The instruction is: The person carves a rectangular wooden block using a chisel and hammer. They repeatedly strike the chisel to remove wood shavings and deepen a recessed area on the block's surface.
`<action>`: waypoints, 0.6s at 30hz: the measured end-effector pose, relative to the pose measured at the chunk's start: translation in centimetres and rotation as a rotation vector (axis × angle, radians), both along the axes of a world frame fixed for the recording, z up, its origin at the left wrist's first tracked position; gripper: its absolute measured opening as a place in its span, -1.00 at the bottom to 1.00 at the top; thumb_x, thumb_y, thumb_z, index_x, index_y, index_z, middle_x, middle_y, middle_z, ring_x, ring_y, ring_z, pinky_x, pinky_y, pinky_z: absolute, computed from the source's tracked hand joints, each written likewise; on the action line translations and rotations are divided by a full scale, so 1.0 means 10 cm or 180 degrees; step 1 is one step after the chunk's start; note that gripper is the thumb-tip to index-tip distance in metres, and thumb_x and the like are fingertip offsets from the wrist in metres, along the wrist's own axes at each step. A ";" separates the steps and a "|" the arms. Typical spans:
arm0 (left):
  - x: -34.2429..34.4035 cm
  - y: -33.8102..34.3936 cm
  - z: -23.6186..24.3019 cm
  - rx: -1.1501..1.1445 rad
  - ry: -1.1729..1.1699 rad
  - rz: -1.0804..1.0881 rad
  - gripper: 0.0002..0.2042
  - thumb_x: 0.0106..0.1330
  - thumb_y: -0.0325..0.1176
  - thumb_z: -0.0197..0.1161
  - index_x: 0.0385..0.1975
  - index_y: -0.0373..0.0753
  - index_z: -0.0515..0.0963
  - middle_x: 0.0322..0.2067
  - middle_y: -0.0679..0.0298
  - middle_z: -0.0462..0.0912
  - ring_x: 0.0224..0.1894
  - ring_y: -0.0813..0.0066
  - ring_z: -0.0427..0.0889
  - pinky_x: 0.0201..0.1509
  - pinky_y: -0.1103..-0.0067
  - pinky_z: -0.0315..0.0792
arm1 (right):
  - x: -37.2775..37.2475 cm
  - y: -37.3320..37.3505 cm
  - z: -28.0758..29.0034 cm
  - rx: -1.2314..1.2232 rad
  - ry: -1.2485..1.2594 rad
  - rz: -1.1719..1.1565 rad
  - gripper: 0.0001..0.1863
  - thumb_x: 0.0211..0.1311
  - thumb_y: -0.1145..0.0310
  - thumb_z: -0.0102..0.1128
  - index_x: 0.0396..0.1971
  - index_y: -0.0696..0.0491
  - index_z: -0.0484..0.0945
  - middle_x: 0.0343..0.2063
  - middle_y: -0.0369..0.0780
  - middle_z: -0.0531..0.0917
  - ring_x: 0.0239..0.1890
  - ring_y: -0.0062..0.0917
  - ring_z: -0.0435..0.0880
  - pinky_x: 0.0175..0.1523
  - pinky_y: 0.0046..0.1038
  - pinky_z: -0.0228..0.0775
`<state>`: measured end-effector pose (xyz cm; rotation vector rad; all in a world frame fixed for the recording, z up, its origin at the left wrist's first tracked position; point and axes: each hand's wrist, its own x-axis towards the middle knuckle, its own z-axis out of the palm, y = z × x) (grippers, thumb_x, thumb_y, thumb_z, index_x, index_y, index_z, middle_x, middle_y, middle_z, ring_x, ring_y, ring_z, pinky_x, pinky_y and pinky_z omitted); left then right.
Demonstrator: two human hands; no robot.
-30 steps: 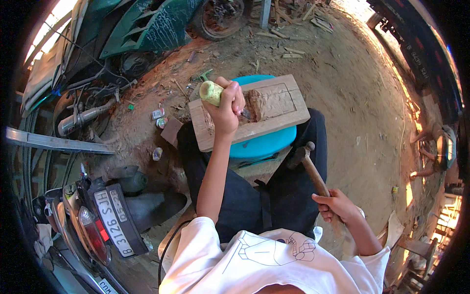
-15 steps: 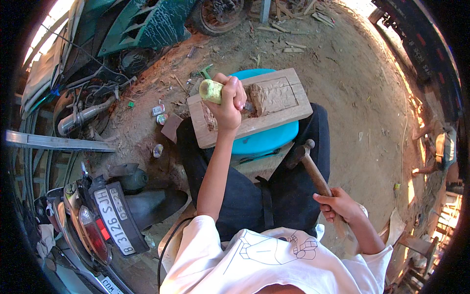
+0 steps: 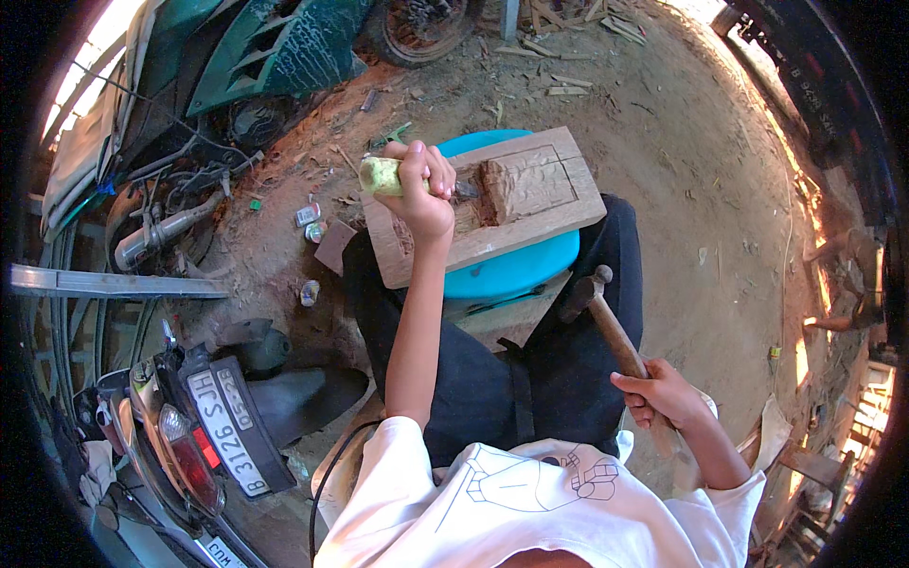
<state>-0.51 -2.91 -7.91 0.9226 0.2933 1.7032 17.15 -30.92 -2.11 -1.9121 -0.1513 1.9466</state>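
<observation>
My left hand (image 3: 425,192) is closed round the pale yellow-green handle of a chisel (image 3: 381,176). Its metal blade slants to the right into the hollow of a carved wooden board (image 3: 535,222). A raised block with rough tool marks and a pencilled outline fills the board's right part. Beneath the board is a round turquoise stool (image 3: 516,270), between my knees. In my right hand (image 3: 660,395) is a hammer (image 3: 615,336), gripped by its wooden handle. The hammer's head is over my right thigh, apart from the chisel and board.
A parked motorbike (image 3: 204,417) stands at the lower left, with a metal bar (image 3: 114,282) above it. Green bodywork (image 3: 275,57) and a wheel (image 3: 421,28) are at the far left. Wood scraps (image 3: 568,85) and small cans (image 3: 310,292) lie on the dirt floor. A person's limbs (image 3: 838,284) show at the far right.
The chisel handle has tipped to the left and lower, with my left hand turning along, so more of its blade shows. My right hand and the hammer have hardly moved.
</observation>
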 end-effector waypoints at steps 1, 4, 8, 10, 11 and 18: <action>0.01 0.01 -0.01 0.0008 -0.0093 -0.0023 -0.76 0.22 -0.44 0.05 -0.66 -0.16 0.20 -0.86 0.40 0.18 -0.85 0.69 0.12 -0.80 0.70 0.04 | 0.00 0.00 0.00 0.0032 -0.0011 0.0031 -0.70 0.19 0.28 0.18 -0.53 -0.01 0.22 -0.74 -0.44 0.26 -0.77 -0.76 0.21 -0.69 -0.62 0.08; 0.03 0.02 0.02 0.0086 0.0083 0.0040 -0.77 0.22 -0.46 0.05 -0.65 -0.16 0.20 -0.86 0.41 0.17 -0.85 0.69 0.12 -0.80 0.70 0.04 | 0.01 -0.01 -0.01 0.0097 -0.0023 0.0110 -0.68 0.19 0.24 0.18 -0.56 0.01 0.23 -0.74 -0.43 0.27 -0.77 -0.73 0.22 -0.71 -0.59 0.07; 0.03 0.03 0.03 0.0093 0.0054 -0.0070 -0.77 0.21 -0.47 0.05 -0.65 -0.17 0.20 -0.86 0.42 0.17 -0.86 0.69 0.12 -0.81 0.69 0.02 | 0.00 -0.01 -0.01 0.0064 -0.0044 0.0135 -0.68 0.19 0.25 0.18 -0.55 0.01 0.23 -0.74 -0.43 0.27 -0.77 -0.74 0.22 -0.71 -0.58 0.05; 0.03 -0.01 0.05 0.0025 -0.0010 -0.0196 -0.77 0.21 -0.48 0.06 -0.65 -0.17 0.20 -0.86 0.42 0.16 -0.86 0.69 0.11 -0.81 0.69 0.01 | 0.00 0.00 0.00 0.0028 -0.0047 0.0121 -0.70 0.19 0.27 0.19 -0.52 0.01 0.23 -0.74 -0.43 0.27 -0.77 -0.75 0.21 -0.70 -0.60 0.06; 0.03 -0.02 0.05 0.0014 0.0036 -0.0213 -0.77 0.20 -0.48 0.06 -0.65 -0.18 0.20 -0.87 0.42 0.16 -0.86 0.68 0.11 -0.81 0.69 0.01 | 0.00 0.00 0.01 0.0009 -0.0035 0.0108 -0.71 0.18 0.28 0.19 -0.49 0.01 0.23 -0.74 -0.43 0.27 -0.77 -0.76 0.21 -0.69 -0.62 0.07; 0.03 -0.07 0.07 -0.0072 0.0115 -0.0194 -0.75 0.20 -0.47 0.06 -0.66 -0.17 0.17 -0.88 0.41 0.14 -0.87 0.67 0.09 -0.82 0.69 0.00 | 0.02 0.01 0.01 0.0040 0.0049 0.0048 -0.72 0.18 0.30 0.19 -0.47 0.01 0.23 -0.74 -0.42 0.28 -0.77 -0.76 0.21 -0.68 -0.64 0.09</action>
